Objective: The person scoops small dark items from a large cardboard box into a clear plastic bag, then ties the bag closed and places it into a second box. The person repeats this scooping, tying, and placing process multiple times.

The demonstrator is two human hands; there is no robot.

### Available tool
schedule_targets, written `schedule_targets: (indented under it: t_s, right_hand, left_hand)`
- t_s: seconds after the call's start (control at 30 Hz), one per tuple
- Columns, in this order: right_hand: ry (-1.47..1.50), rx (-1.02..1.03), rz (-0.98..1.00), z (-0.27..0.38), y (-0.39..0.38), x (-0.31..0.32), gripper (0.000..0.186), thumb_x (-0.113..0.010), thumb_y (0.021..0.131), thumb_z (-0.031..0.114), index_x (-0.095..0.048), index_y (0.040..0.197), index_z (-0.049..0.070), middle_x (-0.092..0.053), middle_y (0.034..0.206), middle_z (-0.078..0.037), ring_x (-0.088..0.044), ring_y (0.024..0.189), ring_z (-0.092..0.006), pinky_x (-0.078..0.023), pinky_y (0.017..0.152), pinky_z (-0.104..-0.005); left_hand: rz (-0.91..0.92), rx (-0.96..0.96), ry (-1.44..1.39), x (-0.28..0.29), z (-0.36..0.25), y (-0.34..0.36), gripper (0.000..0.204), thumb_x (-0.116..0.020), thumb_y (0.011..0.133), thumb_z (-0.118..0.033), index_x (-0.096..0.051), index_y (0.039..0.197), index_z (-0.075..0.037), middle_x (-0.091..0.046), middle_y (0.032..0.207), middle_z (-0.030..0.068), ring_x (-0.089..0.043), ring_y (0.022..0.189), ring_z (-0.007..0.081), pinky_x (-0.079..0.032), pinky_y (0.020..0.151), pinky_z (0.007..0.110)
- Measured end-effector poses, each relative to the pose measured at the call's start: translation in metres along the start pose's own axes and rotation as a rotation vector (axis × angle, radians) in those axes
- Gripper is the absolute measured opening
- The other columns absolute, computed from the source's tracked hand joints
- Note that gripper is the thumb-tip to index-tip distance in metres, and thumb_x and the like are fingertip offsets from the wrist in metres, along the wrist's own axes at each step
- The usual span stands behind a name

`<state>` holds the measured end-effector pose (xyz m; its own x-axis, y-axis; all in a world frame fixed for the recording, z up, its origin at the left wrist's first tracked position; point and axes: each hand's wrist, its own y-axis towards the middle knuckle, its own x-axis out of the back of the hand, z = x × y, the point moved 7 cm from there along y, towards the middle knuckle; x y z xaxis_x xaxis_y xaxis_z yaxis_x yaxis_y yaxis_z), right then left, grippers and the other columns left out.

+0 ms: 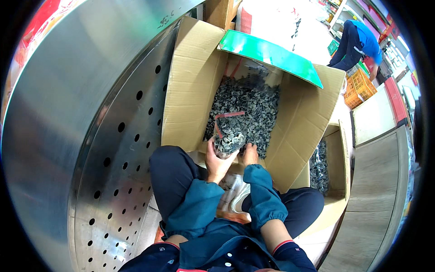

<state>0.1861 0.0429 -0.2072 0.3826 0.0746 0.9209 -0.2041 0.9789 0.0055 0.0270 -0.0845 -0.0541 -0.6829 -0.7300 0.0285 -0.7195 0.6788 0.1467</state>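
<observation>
The left hand point(216, 158) grips a clear bag point(229, 136) stuffed with dark grey-black dried pieces, red-taped, just above the cardboard box point(190, 90)'s edge. The right hand point(250, 155), beside it, presses the bag's side.

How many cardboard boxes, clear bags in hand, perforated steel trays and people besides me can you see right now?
Cardboard boxes: 2, the big open box and a smaller box to its right, both holding dark dried pieces.
Clear bags in hand: 1, the bag, gripped by the left hand; the right hand is beside it.
Perforated steel trays: 1.
Other people: 1.
Total: 5.
</observation>
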Motion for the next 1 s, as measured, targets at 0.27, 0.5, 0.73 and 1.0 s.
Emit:
schedule_targets:
  t_s: [0.27, 0.5, 0.73, 1.0]
  right_hand:
    - [1.3, -0.014, -0.193, -0.004, 0.001, 0.085, 0.006, -0.052, 0.086, -0.001, -0.052, 0.091, 0.003, -0.055, 0.08, -0.003, -0.055, 0.063, -0.0098, -0.048, 0.055, -0.0229]
    - [0.846, 0.413, 0.069, 0.129, -0.034, 0.222, 0.014, -0.065, 0.078, 0.007, -0.059, 0.09, 0.004, -0.057, 0.082, -0.002, -0.053, 0.06, -0.0072, -0.041, 0.051, -0.0198]
    - [0.521, 0.457, 0.082, 0.136, -0.048, 0.232, 0.008, -0.064, 0.077, 0.01, -0.063, 0.082, 0.003, -0.057, 0.073, -0.006, -0.055, 0.057, -0.0158, -0.044, 0.053, -0.028]
    - [0.961, 0.192, -0.229, 0.085, -0.041, 0.238, 0.018, -0.056, 0.087, 0.008, -0.058, 0.104, 0.002, -0.061, 0.09, -0.003, -0.055, 0.074, -0.0082, -0.045, 0.068, -0.021]
  left_hand:
    - [0.018, -0.085, 0.151, -0.008, 0.006, -0.004, 0.068, -0.082, 0.058, -0.016, -0.045, 0.113, -0.003, -0.059, 0.101, 0.0115, -0.058, 0.091, 0.0203, -0.046, 0.08, 0.032]
    - [0.101, -0.076, 0.134, -0.009, 0.002, -0.005, 0.069, -0.082, 0.056, -0.019, -0.046, 0.113, -0.005, -0.058, 0.101, 0.0159, -0.059, 0.092, 0.0313, -0.047, 0.078, 0.037]
    - [0.186, -0.072, 0.003, -0.013, -0.008, -0.008, 0.071, -0.083, 0.055, -0.017, -0.046, 0.114, -0.005, -0.058, 0.101, 0.0132, -0.059, 0.092, 0.0239, -0.047, 0.078, 0.034]
    - [0.285, -0.05, -0.262, -0.02, -0.011, -0.009, 0.071, -0.083, 0.057, -0.012, -0.043, 0.116, -0.003, -0.059, 0.104, 0.0098, -0.058, 0.093, 0.0169, -0.047, 0.082, 0.031]
